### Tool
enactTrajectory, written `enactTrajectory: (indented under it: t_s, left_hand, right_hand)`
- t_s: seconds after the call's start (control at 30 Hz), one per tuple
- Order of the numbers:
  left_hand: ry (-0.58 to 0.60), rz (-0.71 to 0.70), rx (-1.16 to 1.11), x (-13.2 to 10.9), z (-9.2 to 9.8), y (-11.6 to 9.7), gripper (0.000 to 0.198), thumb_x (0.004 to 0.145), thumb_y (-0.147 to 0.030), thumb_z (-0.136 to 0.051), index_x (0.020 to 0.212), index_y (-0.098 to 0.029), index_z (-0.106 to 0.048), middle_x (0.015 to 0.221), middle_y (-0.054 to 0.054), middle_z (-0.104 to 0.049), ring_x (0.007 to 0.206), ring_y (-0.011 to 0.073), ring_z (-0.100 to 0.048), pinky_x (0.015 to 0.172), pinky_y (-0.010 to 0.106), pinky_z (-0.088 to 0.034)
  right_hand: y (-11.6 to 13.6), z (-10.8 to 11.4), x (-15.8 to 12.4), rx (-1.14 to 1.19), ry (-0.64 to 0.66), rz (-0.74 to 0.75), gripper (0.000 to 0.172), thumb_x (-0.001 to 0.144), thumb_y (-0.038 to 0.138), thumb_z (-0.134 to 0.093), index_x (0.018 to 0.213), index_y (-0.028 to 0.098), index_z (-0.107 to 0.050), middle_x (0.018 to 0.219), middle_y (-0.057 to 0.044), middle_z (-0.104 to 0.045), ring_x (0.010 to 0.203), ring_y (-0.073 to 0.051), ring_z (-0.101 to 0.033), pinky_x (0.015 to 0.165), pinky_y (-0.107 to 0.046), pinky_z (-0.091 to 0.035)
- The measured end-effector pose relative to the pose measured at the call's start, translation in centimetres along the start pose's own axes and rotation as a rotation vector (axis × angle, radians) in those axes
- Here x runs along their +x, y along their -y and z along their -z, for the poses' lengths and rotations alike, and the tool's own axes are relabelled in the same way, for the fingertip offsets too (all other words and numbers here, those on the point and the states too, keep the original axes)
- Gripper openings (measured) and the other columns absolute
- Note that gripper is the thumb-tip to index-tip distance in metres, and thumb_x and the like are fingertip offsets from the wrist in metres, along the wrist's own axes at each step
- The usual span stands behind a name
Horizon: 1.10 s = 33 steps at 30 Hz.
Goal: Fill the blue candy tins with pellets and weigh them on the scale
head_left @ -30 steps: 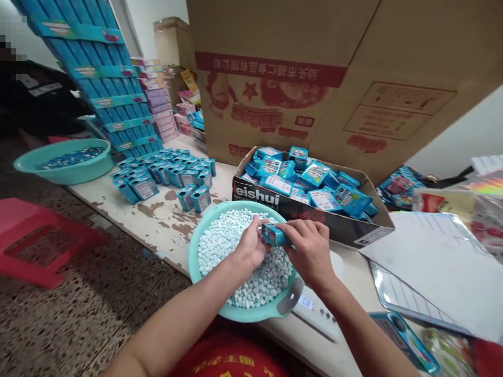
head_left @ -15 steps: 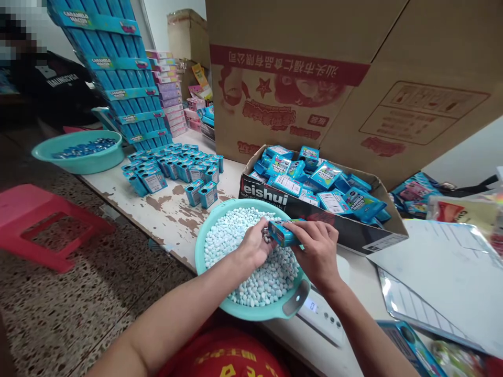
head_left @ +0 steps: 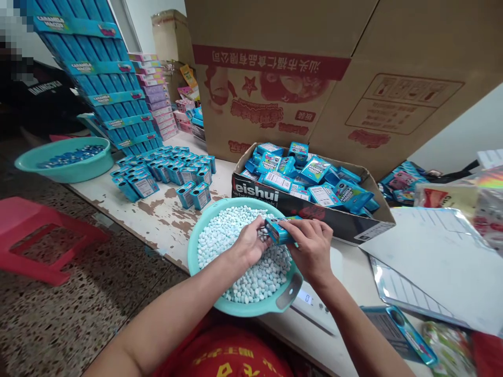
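My right hand (head_left: 312, 246) grips a small blue candy box (head_left: 280, 231), tilted on its side above a turquoise basin (head_left: 193, 238). At the box's left end my left hand (head_left: 249, 243) is curled, palm turned up, around something small and shiny that I cannot make out. White and pale blue candies (head_left: 223, 230) fill the basin beneath both hands. Behind it stands a carton (head_left: 255, 193) heaped with more blue boxes (head_left: 316, 168). To the left, blue boxes with round openings (head_left: 201, 195) stand upright in a group on the table.
A digital scale (head_left: 310, 301) lies partly under the basin. Tall stacked blue display trays (head_left: 104, 99) and another basin (head_left: 65, 178) of dark blue pieces are at left. A big cardboard box (head_left: 271, 120) blocks the back. A red stool (head_left: 43, 246) stands on the floor. A person (head_left: 43, 99) is beyond.
The view has shifted slightly, so the scene sits further left. Both hands stay together over the basin, the box still held against the left hand's fingers.
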State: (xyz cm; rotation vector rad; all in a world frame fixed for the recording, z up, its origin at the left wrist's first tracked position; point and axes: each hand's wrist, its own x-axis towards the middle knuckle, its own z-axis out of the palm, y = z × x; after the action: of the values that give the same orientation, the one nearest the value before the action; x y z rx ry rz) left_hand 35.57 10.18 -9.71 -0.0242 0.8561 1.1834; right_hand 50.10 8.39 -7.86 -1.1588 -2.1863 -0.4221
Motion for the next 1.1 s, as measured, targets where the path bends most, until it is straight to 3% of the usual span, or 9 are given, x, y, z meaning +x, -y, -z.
enactTrajectory:
  t_s: [0.17,0.3,0.37,0.5,0.6,0.77,0.9,1.0,1.1]
  left_hand:
    - [0.02,-0.016,0.032,0.0,-0.2,0.3,0.016,0.088,-0.019,-0.052,0.073,-0.013,-0.056,0.069,0.002,-0.058,0.057,0.0108,-0.058,0.05,0.022,-0.048]
    - [0.053,0.018,0.109,-0.3,-0.4,0.0,0.009,0.084,-0.016,-0.056,0.077,-0.011,-0.06,0.066,0.002,-0.057,0.052,0.0085,-0.055,0.045,0.017,-0.043]
    - [0.081,0.042,0.144,-0.5,-0.2,-0.5,0.011,0.084,-0.017,-0.056,0.078,-0.01,-0.061,0.062,0.001,-0.054,0.048,0.0075,-0.053,0.042,0.016,-0.042]
    - [0.106,-0.015,0.255,-0.6,1.0,-2.3,0.017,0.086,-0.022,-0.055,0.074,-0.011,-0.06,0.057,-0.002,-0.049,0.044,0.006,-0.05,0.038,0.014,-0.037]
    - [0.084,-0.052,0.265,-0.4,2.1,-3.2,0.014,0.086,-0.019,-0.054,0.075,-0.012,-0.06,0.053,-0.003,-0.046,0.044,0.0056,-0.048,0.039,0.013,-0.039]
    - [0.107,-0.038,0.318,-0.1,3.1,-3.0,0.009,0.082,-0.01,-0.056,0.086,-0.009,-0.063,0.059,0.0,-0.052,0.046,0.005,-0.048,0.038,0.012,-0.038]
    - [0.09,-0.025,0.347,-0.2,3.2,-2.5,0.012,0.082,-0.008,-0.055,0.091,-0.008,-0.063,0.066,0.002,-0.053,0.046,0.0044,-0.047,0.034,0.011,-0.032]
    - [0.089,0.001,0.341,-0.6,3.1,-2.7,0.013,0.084,-0.009,-0.05,0.092,-0.009,-0.061,0.065,0.001,-0.051,0.044,0.0046,-0.046,0.032,0.011,-0.031]
    - [0.093,-0.002,0.378,-1.1,3.0,-3.0,0.013,0.085,-0.009,-0.048,0.092,-0.01,-0.059,0.062,-0.001,-0.05,0.041,0.0043,-0.043,0.033,0.012,-0.03]
  right_hand:
    - [-0.4,-0.1,-0.3,0.025,-0.016,-0.083,0.032,0.078,0.008,-0.059,0.103,0.027,-0.066,0.094,-0.001,-0.069,0.088,-0.022,-0.056,0.087,-0.04,-0.029]
    - [-1.1,0.0,-1.0,0.224,-0.026,-0.27,0.023,0.078,0.017,-0.062,0.099,0.026,-0.068,0.093,-0.002,-0.067,0.088,-0.022,-0.058,0.084,-0.039,-0.035]
    - [-1.8,0.0,-1.9,0.407,-0.062,-0.447,0.022,0.075,0.029,-0.068,0.097,0.024,-0.068,0.093,-0.003,-0.067,0.088,-0.023,-0.059,0.081,-0.038,-0.041]
    - [-4.0,-0.2,-5.1,0.667,-0.258,-0.976,0.042,0.059,0.043,-0.079,0.09,0.018,-0.065,0.085,-0.004,-0.067,0.079,-0.023,-0.061,0.073,-0.037,-0.048]
    - [-5.7,-0.7,-7.9,0.689,-0.35,-1.189,0.049,0.053,0.046,-0.081,0.087,0.016,-0.062,0.079,-0.004,-0.067,0.07,-0.021,-0.061,0.067,-0.035,-0.05]
    - [-6.9,-1.9,-10.5,0.633,-0.326,-1.24,0.046,0.052,0.046,-0.08,0.08,0.017,-0.059,0.072,-0.002,-0.065,0.068,-0.021,-0.06,0.066,-0.035,-0.05]
    - [-6.7,-1.5,-10.8,0.654,-0.287,-1.226,0.062,0.048,0.047,-0.082,0.098,0.017,-0.059,0.09,-0.005,-0.066,0.083,-0.024,-0.062,0.08,-0.041,-0.05]
    - [-5.8,0.1,-11.1,0.587,-0.343,-1.164,0.065,0.06,0.048,-0.077,0.113,0.018,-0.053,0.115,-0.01,-0.058,0.106,-0.026,-0.056,0.094,-0.046,-0.044]
    - [-4.6,1.9,-11.7,0.534,-0.479,-1.084,0.053,0.073,0.044,-0.07,0.115,0.02,-0.052,0.121,-0.012,-0.055,0.109,-0.025,-0.054,0.095,-0.047,-0.044]
